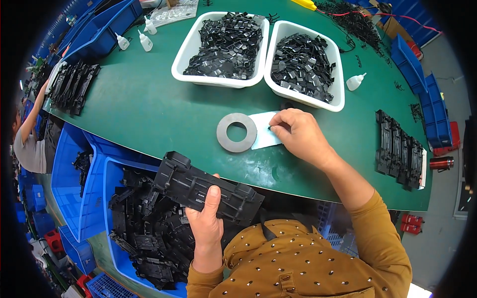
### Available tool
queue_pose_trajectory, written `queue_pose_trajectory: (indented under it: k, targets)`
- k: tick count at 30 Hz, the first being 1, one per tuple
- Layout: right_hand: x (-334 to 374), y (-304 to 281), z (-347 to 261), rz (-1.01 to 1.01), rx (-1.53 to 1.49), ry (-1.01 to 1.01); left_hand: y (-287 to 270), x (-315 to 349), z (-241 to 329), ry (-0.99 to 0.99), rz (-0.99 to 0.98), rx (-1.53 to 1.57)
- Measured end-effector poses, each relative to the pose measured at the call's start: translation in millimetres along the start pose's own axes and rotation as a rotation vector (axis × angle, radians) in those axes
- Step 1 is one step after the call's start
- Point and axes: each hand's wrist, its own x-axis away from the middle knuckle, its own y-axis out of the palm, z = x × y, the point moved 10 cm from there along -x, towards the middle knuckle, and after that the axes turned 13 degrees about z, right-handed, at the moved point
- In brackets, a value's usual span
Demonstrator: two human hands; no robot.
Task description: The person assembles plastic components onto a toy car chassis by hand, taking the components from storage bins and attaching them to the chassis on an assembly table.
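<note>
Watching remotely, I see the left hand [206, 226] wrapped round the black plastic part [193, 185] near the green table [149, 116]'s edge (likely light, stiff, best gripped mid-length); the right hand [300, 133] pinches a small dark piece [270, 128] over the pale sheet [262, 136].

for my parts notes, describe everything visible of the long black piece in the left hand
The long black piece looks like moulded plastic, with ribs, a boxy left end and small pale markings. The left hand grips it, thumb on its face. It slants down rightward, in view overlapping the edge of the green table; contact there is unclear.
</note>
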Motion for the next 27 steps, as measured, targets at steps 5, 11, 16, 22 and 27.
queue_pose_trajectory:
  k: [5,11,16,22,27]
  targets:
    - [-3,6,-8,-0.017,0.078,-0.060,-5,-3,0,0.003,0.000,0.007]
    - [-4,9,-22,0.040,0.215,-0.224,-5,-3,4,0.023,-0.022,0.017]
    - [-1,8,-28,0.123,0.254,-0.339,-5,-1,6,0.027,-0.015,0.025]
    - [19,-25,-58,0.313,0.088,-0.538,-3,0,9,0.055,-0.041,0.011]
    - [73,-57,-85,0.391,-0.147,-0.644,-2,-5,16,0.076,0.009,0.071]
